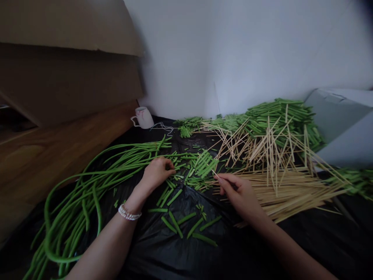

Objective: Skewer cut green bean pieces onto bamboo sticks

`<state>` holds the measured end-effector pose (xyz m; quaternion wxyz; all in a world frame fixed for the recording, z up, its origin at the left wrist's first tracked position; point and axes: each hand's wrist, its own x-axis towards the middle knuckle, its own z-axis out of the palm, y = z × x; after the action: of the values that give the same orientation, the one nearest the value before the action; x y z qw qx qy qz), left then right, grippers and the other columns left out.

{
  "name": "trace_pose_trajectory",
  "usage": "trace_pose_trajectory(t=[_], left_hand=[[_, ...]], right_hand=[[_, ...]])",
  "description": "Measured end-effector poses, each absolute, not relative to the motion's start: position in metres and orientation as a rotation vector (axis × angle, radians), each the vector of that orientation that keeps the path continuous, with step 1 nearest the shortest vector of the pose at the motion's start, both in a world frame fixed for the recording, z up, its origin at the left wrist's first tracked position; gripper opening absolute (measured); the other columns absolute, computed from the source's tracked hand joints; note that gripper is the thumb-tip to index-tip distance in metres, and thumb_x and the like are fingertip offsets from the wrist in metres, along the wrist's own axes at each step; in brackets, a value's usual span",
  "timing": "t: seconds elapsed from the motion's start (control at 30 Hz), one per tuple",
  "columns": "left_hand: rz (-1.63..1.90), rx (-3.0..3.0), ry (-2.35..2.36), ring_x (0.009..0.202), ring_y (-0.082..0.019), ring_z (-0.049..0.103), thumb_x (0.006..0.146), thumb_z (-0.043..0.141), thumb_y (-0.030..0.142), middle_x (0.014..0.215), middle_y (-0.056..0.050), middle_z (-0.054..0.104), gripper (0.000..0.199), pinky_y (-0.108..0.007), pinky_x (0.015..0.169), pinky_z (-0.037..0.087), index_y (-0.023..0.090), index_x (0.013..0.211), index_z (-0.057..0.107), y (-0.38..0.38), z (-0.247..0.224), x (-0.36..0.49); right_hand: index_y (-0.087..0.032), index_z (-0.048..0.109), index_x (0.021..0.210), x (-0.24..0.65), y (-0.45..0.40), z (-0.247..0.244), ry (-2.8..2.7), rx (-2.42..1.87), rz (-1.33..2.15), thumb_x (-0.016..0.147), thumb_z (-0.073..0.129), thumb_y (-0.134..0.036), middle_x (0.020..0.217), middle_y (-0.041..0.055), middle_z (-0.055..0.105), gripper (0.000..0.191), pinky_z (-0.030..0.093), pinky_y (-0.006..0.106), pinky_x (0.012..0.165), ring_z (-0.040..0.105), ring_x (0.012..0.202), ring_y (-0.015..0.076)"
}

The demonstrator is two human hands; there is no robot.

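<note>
Head view: cut bean pieces (186, 221) just beneath both hands (201, 182)

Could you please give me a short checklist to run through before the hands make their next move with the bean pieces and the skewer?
1. Right hand grips a bamboo skewer: ok.
2. Skewer tip points at the cut bean pieces: ok.
3. Left hand rests on cut pieces beside the long beans: ok.
4. Left hand's fingers pinch a piece: cannot tell.
5. Spare skewer pile lies beside the right hand: ok.
6. Black plastic sheet covers the work area: ok.
</note>
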<state>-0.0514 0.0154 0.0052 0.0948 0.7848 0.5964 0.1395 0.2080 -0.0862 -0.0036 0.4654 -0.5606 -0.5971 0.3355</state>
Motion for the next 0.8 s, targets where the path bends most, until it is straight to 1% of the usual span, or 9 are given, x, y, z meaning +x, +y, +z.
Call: trace_pose_trajectory(t=[0.1,0.23,0.33,0.43,0.5,0.57,0.63,0.73,0.8], left_hand=[[0.382,2.36,1.786,0.081,-0.022,0.058,0.072,0.066,0.032,0.085,-0.005,0.064,0.012,-0.029,0.067,0.04,0.023,0.079,0.07,0.012,0.005,-0.052],[0.4,2.407,1.757,0.085,-0.023,0.058,0.075,0.063,0.025,0.087,-0.006,0.064,0.007,-0.03,0.071,0.041,0.021,0.077,0.067,0.009,0.003,-0.049],[0.614,2.377,1.636,0.087,-0.023,0.059,0.078,0.059,0.025,0.088,-0.006,0.065,0.007,-0.033,0.078,0.042,0.02,0.079,0.064,0.011,0.003,-0.046],[0.931,2.043,1.451,0.084,-0.02,0.062,0.081,0.06,0.031,0.085,-0.005,0.068,0.013,-0.033,0.079,0.044,0.018,0.085,0.06,0.012,0.006,-0.04],[1.013,1.667,1.265,0.081,-0.018,0.065,0.079,0.064,0.035,0.085,-0.006,0.071,0.022,-0.031,0.076,0.047,0.017,0.09,0.058,0.011,0.007,-0.035],[0.977,1.316,1.094,0.08,-0.016,0.067,0.075,0.07,0.034,0.09,-0.007,0.072,0.029,-0.028,0.074,0.049,0.016,0.095,0.059,0.009,0.008,-0.03],[0.917,1.08,0.981,0.083,-0.015,0.067,0.072,0.075,0.029,0.095,-0.008,0.072,0.032,-0.027,0.077,0.051,0.015,0.098,0.063,0.005,0.009,-0.026],[0.869,0.942,0.867,0.089,-0.014,0.067,0.07,0.076,0.021,0.098,-0.008,0.072,0.031,-0.028,0.086,0.051,0.014,0.1,0.067,0.002,0.009,-0.024],[0.853,0.929,0.828,0.089,-0.014,0.067,0.072,0.075,0.019,0.098,-0.007,0.072,0.03,-0.029,0.088,0.051,0.015,0.1,0.069,0.002,0.008,-0.023]], right_hand=[[-0.016,0.071,0.097,0.208,-0.086,-0.004,-1.479,-1.377,0.816,0.087,0.052,-0.04,0.056,-0.0016,0.057,0.032,0.041,0.025,0.056,0.053,0.055,0.0139],[-0.016,0.071,0.097,0.207,-0.086,-0.005,-1.486,-1.381,0.818,0.087,0.053,-0.039,0.055,-0.0017,0.057,0.032,0.041,0.025,0.056,0.053,0.055,0.0141],[-0.016,0.071,0.095,0.208,-0.085,-0.005,-1.497,-1.387,0.815,0.087,0.053,-0.039,0.055,-0.002,0.056,0.031,0.041,0.026,0.057,0.053,0.055,0.0141],[-0.017,0.071,0.094,0.207,-0.086,-0.004,-1.539,-1.384,0.813,0.088,0.051,-0.037,0.055,-0.0023,0.056,0.029,0.042,0.025,0.058,0.053,0.056,0.0139],[-0.018,0.072,0.092,0.206,-0.087,-0.004,-1.592,-1.38,0.813,0.089,0.05,-0.036,0.055,-0.0024,0.057,0.028,0.041,0.025,0.057,0.054,0.055,0.0138],[-0.019,0.072,0.092,0.205,-0.088,-0.005,-1.656,-1.377,0.799,0.089,0.049,-0.035,0.055,-0.0022,0.058,0.028,0.04,0.025,0.056,0.054,0.054,0.0138],[-0.02,0.072,0.093,0.204,-0.09,-0.006,-1.707,-1.374,0.761,0.09,0.049,-0.033,0.056,-0.0019,0.059,0.027,0.04,0.025,0.056,0.054,0.054,0.0137],[-0.021,0.073,0.095,0.204,-0.091,-0.008,-1.746,-1.371,0.714,0.09,0.049,-0.031,0.058,-0.0016,0.061,0.026,0.04,0.024,0.057,0.055,0.054,0.0136],[-0.022,0.073,0.095,0.204,-0.09,-0.008,-1.766,-1.371,0.7,0.09,0.049,-0.031,0.058,-0.0015,0.062,0.026,0.041,0.025,0.058,0.055,0.054,0.0138]])
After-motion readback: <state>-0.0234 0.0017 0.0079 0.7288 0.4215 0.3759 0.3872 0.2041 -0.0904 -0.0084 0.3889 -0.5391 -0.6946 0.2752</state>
